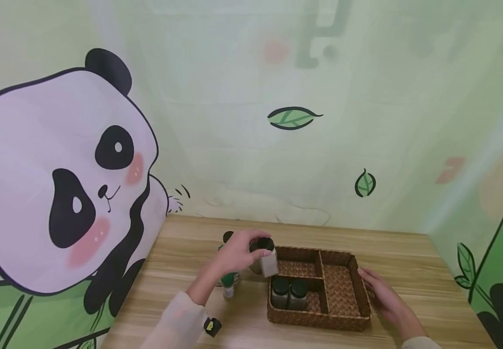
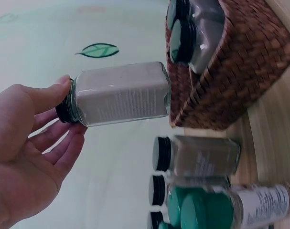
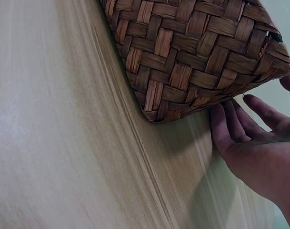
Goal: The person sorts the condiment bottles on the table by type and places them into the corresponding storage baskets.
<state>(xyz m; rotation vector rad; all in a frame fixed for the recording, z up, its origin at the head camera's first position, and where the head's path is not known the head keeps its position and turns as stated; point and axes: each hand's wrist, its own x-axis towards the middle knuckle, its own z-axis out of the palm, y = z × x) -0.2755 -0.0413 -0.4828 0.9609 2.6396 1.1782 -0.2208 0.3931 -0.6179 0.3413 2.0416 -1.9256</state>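
My left hand (image 1: 241, 252) pinches a square glass spice jar (image 2: 123, 93) by its black lid. The jar holds a pale powder and hangs upright just off the left wall of a woven basket (image 1: 349, 322). Two black-lidded jars (image 1: 289, 291) stand in the basket's front left compartment; the back left and right compartments hold nothing visible. My right hand (image 1: 384, 295) touches the basket's right side with its fingers, which look fairly straight in the right wrist view. More black-lidded jars (image 2: 197, 155) and green-capped bottles (image 2: 216, 210) stand left of the basket, partly behind my left arm.
A small black object with a yellow mark (image 1: 212, 326) lies on the wooden table (image 1: 242, 329) beside my left sleeve. Behind the table hangs a backdrop (image 1: 234, 160) printed with a panda and leaves.
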